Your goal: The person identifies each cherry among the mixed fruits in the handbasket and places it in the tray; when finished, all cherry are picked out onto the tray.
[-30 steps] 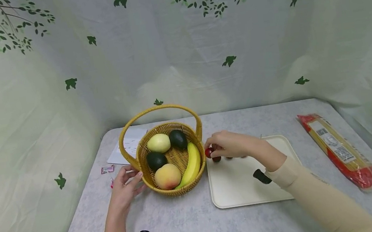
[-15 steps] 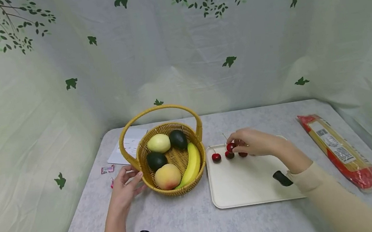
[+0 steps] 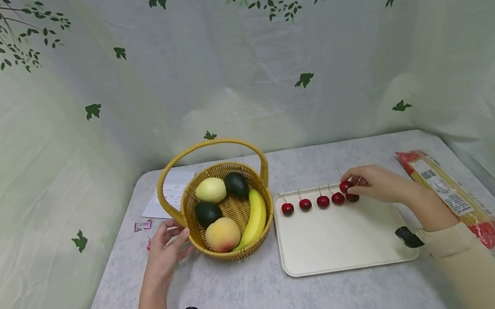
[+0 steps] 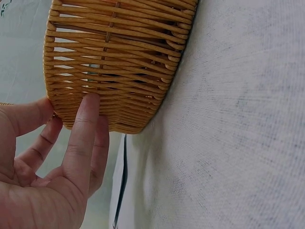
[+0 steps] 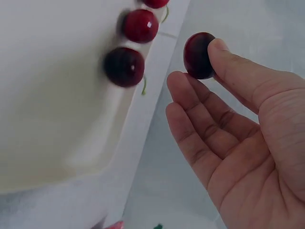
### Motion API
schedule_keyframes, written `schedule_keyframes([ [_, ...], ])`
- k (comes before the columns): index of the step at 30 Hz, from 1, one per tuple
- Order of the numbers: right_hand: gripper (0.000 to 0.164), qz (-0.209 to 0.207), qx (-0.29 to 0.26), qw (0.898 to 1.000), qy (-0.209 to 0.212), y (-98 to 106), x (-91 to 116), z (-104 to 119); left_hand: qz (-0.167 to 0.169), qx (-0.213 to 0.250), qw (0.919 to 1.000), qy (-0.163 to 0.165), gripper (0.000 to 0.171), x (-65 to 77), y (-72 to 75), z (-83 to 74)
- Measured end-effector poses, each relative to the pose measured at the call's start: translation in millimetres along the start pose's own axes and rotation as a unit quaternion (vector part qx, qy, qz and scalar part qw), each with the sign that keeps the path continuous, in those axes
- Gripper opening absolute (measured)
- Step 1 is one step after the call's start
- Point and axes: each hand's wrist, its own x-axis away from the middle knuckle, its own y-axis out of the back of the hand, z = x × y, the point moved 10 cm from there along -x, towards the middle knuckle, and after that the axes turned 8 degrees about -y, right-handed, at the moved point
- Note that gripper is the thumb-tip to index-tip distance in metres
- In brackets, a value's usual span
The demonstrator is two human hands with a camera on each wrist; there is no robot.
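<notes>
In the head view my right hand (image 3: 375, 184) pinches a dark red cherry (image 3: 345, 187) between thumb and fingers, above the right end of a row of several cherries (image 3: 323, 201). They lie along the far edge of a cream tray (image 3: 343, 241). In the right wrist view the pinched cherry (image 5: 199, 56) hangs beyond the tray rim, other fingers spread loosely. My left hand (image 3: 168, 248) touches the left side of a woven basket (image 3: 237, 255), fingertips against its wall (image 4: 119, 71). Inside lie a peach (image 3: 222, 234), a banana (image 3: 256, 218), two dark green avocados (image 3: 236, 185) and a pale yellow-green fruit (image 3: 211, 190).
A red-and-yellow packet of noodles (image 3: 441, 186) lies right of the tray, partly behind my right forearm. White paper (image 3: 174, 187) sits behind the basket, and a small pink wrapped candy (image 3: 142, 225) lies at the left. The basket's tall handle (image 3: 208, 144) arches above it.
My right hand, with the cherry pinched in it, has moved rightward along the row from beside the basket, uncovering the cherries on the tray. My left hand and the basket have stayed in place.
</notes>
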Motion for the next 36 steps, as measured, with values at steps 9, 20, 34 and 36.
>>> schedule_keyframes([
  [9,0.033,-0.012,0.001,0.999,-0.034,8.1,9.2,-38.4,-0.003,0.002,1.0,0.004,0.034,0.1,1.1,2.0],
  [20,0.034,0.003,0.004,0.998,-0.059,-8.3,13.4,-69.3,0.0,0.004,1.0,0.009,0.035,-2.0,0.4,3.7],
  [34,0.037,-0.012,0.01,0.998,-0.063,-15.6,17.2,-73.9,0.0,-0.001,1.0,0.009,0.035,-2.1,1.1,4.2],
  [36,0.04,-0.012,0.002,0.998,-0.062,-14.6,17.1,-72.3,0.001,-0.007,0.9999,0.009,0.035,-1.0,1.2,2.4],
])
